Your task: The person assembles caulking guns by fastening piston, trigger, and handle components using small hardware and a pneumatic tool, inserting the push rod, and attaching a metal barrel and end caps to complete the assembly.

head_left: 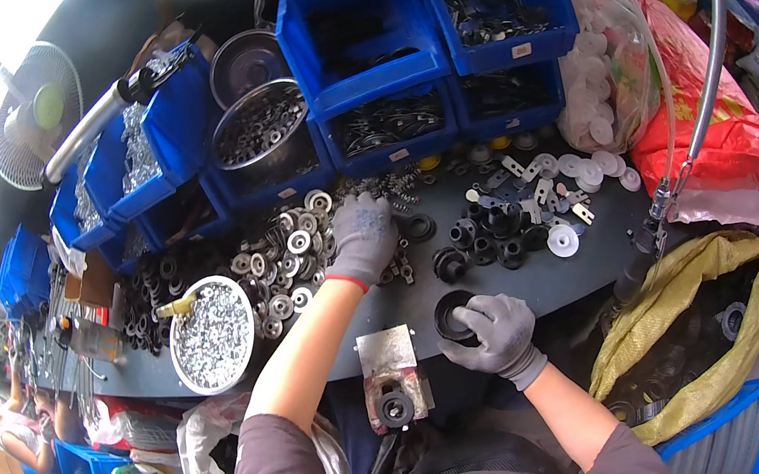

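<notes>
My left hand (365,237), in a grey glove with a red cuff, reaches to the small metal springs (391,186) at the back of the bench. Its fingers curl downward and the tips are hidden, so what they pinch cannot be made out. My right hand (496,330), also gloved in grey, grips a black round cup-like part (452,317) near the front edge. Between my forearms stands a small metal fixture (385,350) with a black ring (395,408) on its lower part. Pale metal wheels (299,241) lie heaped left of my left hand.
Blue bins (378,85) of small parts line the back. A white bowl (213,342) of small metal pieces sits left. Black knob-like parts (499,226) and white discs (563,240) lie right. A hanging metal hose (710,67) and a yellow sack (679,296) flank the right side.
</notes>
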Available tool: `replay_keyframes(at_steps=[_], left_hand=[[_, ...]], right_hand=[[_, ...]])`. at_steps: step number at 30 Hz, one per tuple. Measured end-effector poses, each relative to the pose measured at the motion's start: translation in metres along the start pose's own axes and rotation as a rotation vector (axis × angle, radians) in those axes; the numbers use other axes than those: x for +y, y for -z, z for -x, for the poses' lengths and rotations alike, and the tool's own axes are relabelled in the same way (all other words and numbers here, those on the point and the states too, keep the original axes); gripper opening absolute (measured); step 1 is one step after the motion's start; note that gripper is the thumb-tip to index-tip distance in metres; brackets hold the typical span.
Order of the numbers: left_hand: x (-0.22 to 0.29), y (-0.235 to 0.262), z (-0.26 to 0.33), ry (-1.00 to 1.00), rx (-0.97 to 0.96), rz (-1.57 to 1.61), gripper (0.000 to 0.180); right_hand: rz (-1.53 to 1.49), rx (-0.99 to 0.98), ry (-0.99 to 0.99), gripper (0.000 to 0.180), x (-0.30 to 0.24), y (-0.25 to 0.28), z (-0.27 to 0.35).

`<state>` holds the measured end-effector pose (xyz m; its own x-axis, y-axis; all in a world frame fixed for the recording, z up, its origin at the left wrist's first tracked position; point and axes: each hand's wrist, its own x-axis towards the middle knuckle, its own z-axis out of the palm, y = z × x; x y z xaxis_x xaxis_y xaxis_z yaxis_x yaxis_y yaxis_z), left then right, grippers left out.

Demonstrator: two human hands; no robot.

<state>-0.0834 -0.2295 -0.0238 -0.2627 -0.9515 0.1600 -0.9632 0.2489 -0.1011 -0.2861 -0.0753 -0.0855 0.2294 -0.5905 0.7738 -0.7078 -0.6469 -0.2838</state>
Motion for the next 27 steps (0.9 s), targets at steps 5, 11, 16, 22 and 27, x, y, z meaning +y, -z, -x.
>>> replay_keyframes(at_steps=[5, 11, 16, 22, 27], left_hand=[[-0.017, 0.000, 0.004, 0.046, 0.019, 0.108, 0.021], [-0.019, 0.033, 0.007, 0.019, 0.211, 0.200, 0.033], [-0.020, 0.031, 0.040, -0.267, 0.035, 0.156, 0.039], [-0.007, 0.021, 0.100, 0.003, -0.002, 0.289, 0.046], [-0.021, 0.007, 0.125, -0.037, 0.193, 0.532, 0.047]], right_hand=[[0.081, 0.010, 0.002, 0.041, 0.000, -0.004, -0.003], [0.107, 0.035, -0.003, 0.041, 0.001, -0.007, -0.003], [0.107, 0.043, 0.016, 0.040, -0.001, -0.007, -0.005], [0.121, 0.039, 0.030, 0.039, -0.001, -0.008, -0.004], [0.126, 0.039, 0.040, 0.037, 0.000, -0.009, -0.005]])
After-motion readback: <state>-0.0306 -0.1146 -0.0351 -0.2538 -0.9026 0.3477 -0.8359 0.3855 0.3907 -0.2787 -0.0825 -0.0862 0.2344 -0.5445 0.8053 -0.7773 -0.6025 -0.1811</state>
